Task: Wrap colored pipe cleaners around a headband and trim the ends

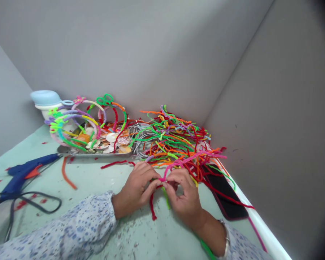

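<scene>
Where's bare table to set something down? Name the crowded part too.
Bare green tabletop lies between the orange pipe cleaner and the left hand, and left of the metal tray. The tray and the tangled pipe cleaners are crowded.

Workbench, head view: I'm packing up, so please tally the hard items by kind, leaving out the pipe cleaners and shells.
Hot glue gun: 1
Smartphone: 1
Metal tray: 1
Blue-lidded white pot: 1
Total: 4

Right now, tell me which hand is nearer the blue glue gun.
Left. The left hand is right of the blue glue gun; the right hand is farther right, past the left hand.
</scene>
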The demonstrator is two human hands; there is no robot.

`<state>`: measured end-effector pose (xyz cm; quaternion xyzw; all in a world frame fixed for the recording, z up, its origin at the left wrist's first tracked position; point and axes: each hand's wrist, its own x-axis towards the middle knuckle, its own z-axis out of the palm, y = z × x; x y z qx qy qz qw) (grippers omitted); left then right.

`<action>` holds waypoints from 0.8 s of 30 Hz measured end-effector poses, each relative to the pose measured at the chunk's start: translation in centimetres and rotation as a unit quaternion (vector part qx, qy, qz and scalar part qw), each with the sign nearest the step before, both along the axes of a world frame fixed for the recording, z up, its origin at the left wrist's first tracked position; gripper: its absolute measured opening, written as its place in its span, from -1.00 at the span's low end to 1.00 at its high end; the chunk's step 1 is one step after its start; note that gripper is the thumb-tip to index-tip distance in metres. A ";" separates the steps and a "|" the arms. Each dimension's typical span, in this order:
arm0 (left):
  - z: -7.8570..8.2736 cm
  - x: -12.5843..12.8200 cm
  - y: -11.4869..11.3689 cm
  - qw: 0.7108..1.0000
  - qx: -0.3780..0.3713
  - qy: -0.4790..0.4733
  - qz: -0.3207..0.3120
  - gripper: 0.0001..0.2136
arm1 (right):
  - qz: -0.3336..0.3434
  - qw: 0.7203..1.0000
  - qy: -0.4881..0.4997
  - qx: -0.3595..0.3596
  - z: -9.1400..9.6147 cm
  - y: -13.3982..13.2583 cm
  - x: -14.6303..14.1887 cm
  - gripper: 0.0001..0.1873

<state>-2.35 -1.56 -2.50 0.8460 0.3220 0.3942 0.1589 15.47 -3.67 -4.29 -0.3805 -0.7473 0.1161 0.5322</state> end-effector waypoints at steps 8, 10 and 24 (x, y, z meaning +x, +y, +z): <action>0.0 0.0 -0.1 1.000 0.001 0.006 0.000 -0.84 | 0.011 0.999 -0.032 0.016 0.0 0.0 0.3 -0.79; 0.1 0.0 -0.1 1.000 0.003 0.007 -0.002 -0.84 | 0.014 0.999 -0.035 0.007 0.0 0.0 0.3 -0.78; 0.0 -0.1 0.0 1.000 -0.002 0.009 -0.013 -0.87 | 0.017 0.999 -0.025 -0.020 0.4 0.0 0.2 -0.81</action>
